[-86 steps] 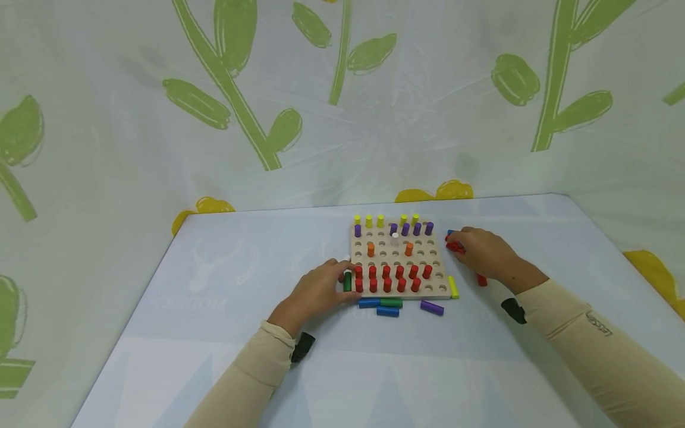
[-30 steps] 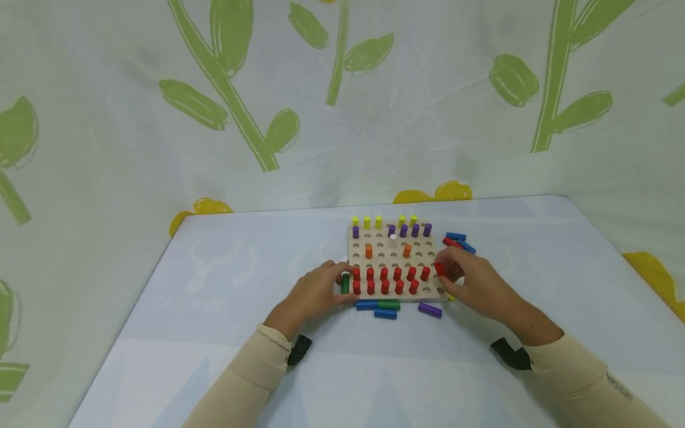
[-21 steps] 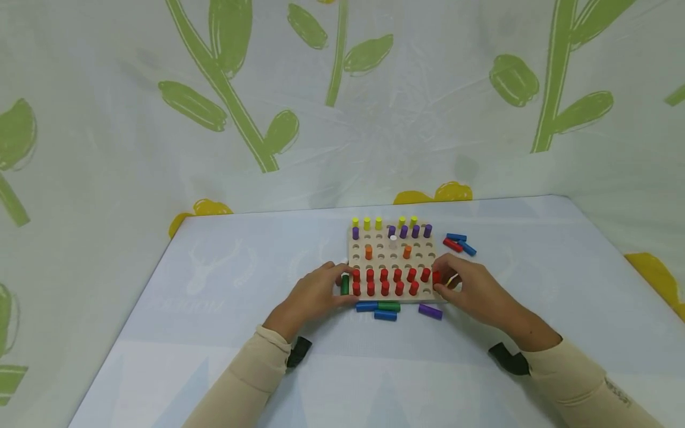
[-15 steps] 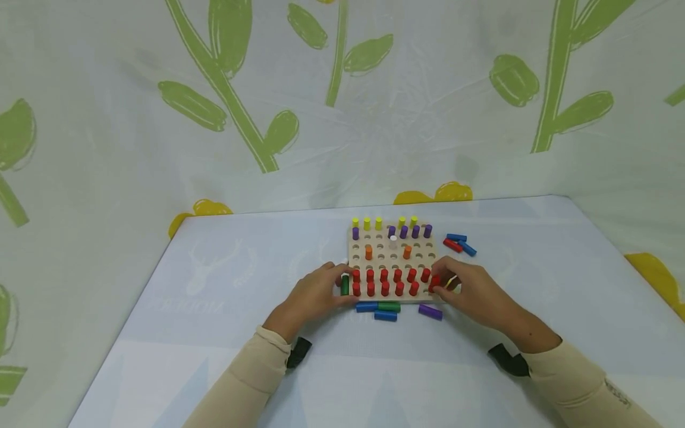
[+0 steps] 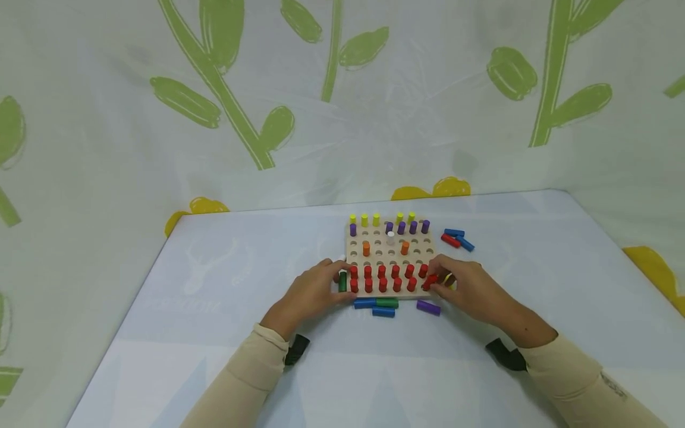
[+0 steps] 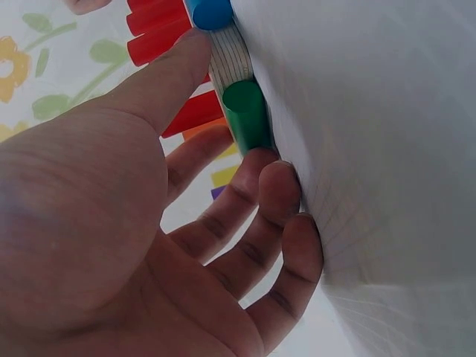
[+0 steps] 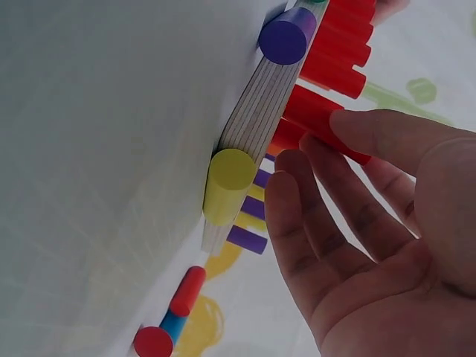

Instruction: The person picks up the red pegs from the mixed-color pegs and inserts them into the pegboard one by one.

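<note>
My left hand [image 5: 312, 291] grips the front left corner of a wooden pegboard [image 5: 385, 258], thumb at the front and fingers along the left side. A green peg [image 6: 249, 119] lies against that side by the fingertips. With thumb and fingertips my right hand [image 5: 473, 291] pinches a red peg [image 7: 316, 119], tilted over the front row at the board's right end. Two rows of red pegs [image 5: 382, 285] stand upright near the front. Farther back stand orange pegs [image 5: 366, 248], one white peg [image 5: 390, 238], purple pegs [image 5: 401, 227] and yellow pegs [image 5: 364, 220].
Loose blue pegs [image 5: 383, 312], a green peg [image 5: 387, 303] and a purple peg [image 5: 428, 307] lie before the board. A yellow peg [image 7: 229, 186] lies along its right side. Farther right lie a red peg [image 5: 451, 240] and two blue pegs [image 5: 464, 244].
My right hand has come from the loose pegs at right to the board's front right with a red peg. That peg has shifted left and tilted. My left hand stays put.
</note>
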Available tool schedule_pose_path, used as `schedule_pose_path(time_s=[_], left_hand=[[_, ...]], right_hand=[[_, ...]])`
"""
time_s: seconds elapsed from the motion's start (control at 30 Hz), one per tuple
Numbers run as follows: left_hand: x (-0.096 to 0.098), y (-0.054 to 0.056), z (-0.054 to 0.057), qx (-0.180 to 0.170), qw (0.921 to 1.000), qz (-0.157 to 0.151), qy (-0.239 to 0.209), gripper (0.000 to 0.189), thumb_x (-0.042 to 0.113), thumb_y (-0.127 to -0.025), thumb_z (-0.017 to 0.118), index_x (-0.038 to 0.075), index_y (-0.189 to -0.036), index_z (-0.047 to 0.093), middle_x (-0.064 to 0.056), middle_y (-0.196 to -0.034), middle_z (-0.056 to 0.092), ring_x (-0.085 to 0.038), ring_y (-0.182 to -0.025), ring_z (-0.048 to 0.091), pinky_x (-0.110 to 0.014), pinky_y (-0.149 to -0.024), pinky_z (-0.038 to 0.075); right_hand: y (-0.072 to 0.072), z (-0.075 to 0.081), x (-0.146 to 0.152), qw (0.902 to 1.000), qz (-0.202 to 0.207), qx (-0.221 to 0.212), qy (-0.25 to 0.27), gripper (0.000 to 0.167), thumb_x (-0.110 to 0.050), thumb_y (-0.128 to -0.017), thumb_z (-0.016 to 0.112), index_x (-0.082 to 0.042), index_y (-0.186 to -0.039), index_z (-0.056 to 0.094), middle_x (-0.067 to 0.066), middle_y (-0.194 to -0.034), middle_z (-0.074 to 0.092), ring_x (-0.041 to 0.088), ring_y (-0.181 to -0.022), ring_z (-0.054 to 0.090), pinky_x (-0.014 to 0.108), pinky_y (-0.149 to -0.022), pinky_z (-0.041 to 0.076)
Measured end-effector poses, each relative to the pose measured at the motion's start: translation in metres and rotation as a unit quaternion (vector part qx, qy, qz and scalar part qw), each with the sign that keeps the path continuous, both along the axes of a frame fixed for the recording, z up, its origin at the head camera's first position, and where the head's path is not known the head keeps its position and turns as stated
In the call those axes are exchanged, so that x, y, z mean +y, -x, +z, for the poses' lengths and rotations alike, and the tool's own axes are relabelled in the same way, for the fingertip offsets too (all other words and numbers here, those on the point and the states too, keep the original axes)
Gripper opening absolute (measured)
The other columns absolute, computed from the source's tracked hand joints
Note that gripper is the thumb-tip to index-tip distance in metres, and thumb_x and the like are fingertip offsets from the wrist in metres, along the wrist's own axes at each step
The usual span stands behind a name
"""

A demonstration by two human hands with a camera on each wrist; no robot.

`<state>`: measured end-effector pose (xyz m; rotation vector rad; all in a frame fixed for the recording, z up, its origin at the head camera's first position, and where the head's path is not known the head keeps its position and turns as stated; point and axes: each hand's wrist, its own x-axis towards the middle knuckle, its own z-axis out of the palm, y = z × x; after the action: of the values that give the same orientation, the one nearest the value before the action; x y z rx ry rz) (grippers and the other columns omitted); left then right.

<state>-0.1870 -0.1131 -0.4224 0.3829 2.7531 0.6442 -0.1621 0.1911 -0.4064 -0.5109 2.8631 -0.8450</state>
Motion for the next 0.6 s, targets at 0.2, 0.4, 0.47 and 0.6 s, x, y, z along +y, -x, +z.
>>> schedule_pose_path(time_s=[0.2, 0.4, 0.47, 0.6], left_hand=[[-0.0007, 0.0007, 0.0001, 0.001, 1.0, -0.001, 0.0, 0.066, 0.046, -0.083, 0.079, 0.023, -0.14, 0.056, 0.0, -0.108, 0.063, -0.016, -0.094, 0.059, -0.039, -0.088, 0.055], [-0.0014, 0.001, -0.0013, 0.005, 1.0, -0.001, -0.004, 0.065, 0.046, -0.083, 0.079, 0.025, -0.14, 0.056, 0.001, -0.109, 0.064, -0.017, -0.098, 0.061, -0.042, -0.091, 0.055], [-0.0013, 0.0011, -0.0017, 0.003, 1.0, -0.001, -0.004, 0.065, 0.046, -0.083, 0.079, 0.025, -0.141, 0.056, 0.0, -0.11, 0.064, -0.018, -0.098, 0.061, -0.042, -0.091, 0.055], [-0.0009, 0.0009, -0.002, 0.002, 1.0, 0.001, -0.001, 0.066, 0.046, -0.083, 0.079, 0.024, -0.141, 0.056, 0.0, -0.11, 0.064, -0.018, -0.098, 0.061, -0.042, -0.092, 0.055]], right_hand=[[0.0006, -0.0001, -0.0013, 1.0, 0.002, 0.006, -0.006, 0.031, -0.009, -0.085, 0.079, -0.011, -0.111, 0.063, 0.001, -0.103, 0.071, 0.016, -0.094, 0.068, 0.029, -0.079, 0.06], [-0.0014, 0.0016, -0.002, 1.0, 0.003, -0.002, -0.002, 0.029, -0.009, -0.086, 0.078, -0.012, -0.11, 0.064, -0.001, -0.101, 0.07, 0.015, -0.094, 0.067, 0.029, -0.079, 0.059], [-0.0017, 0.0013, -0.0022, 1.0, 0.004, -0.003, -0.004, 0.028, -0.009, -0.086, 0.078, -0.012, -0.11, 0.064, -0.001, -0.101, 0.07, 0.015, -0.093, 0.067, 0.029, -0.079, 0.059], [-0.0019, -0.0002, -0.0026, 0.9999, 0.004, -0.004, -0.01, 0.027, -0.01, -0.086, 0.078, -0.013, -0.109, 0.064, -0.001, -0.101, 0.07, 0.014, -0.093, 0.067, 0.029, -0.079, 0.059]])
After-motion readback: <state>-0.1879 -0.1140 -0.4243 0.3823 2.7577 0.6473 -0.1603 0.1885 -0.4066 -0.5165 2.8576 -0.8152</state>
